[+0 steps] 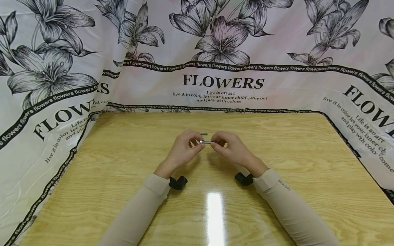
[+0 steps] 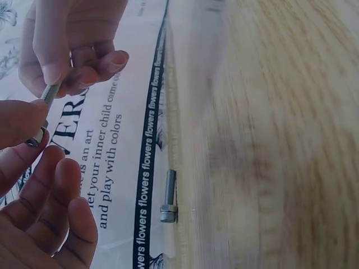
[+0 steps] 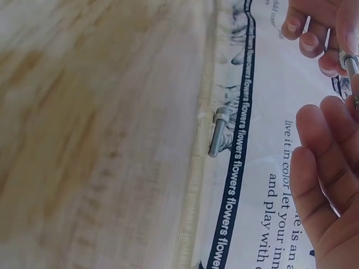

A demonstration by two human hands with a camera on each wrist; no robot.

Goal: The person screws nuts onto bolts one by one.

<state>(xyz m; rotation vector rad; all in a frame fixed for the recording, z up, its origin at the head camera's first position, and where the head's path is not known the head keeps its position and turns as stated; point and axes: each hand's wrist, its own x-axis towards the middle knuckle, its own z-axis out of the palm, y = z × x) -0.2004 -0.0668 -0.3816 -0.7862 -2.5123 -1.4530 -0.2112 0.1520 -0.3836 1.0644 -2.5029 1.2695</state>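
Above the table, both hands hold one silver bolt (image 1: 207, 142) lying roughly level between them. The left hand (image 1: 183, 148) pinches its thick end, where the head and what looks like a nut (image 2: 43, 124) sit, between thumb and index finger. At the other end, the right hand (image 1: 231, 148) pinches the threaded shank (image 2: 51, 95) with its thumb and index finger. A second silver bolt (image 3: 219, 131) lies on the table beyond the hands, with a nut up against its head in the left wrist view. In the head view the left fingers hide that head.
The glossy wood-grain table (image 1: 123, 191) carries a bright reflection near the front. A white cloth (image 1: 221, 95) printed with flowers and lettering stands along the back and sides. Black angular pieces (image 1: 178, 183) sit at both wrists, by the beige sleeves (image 1: 138, 208).
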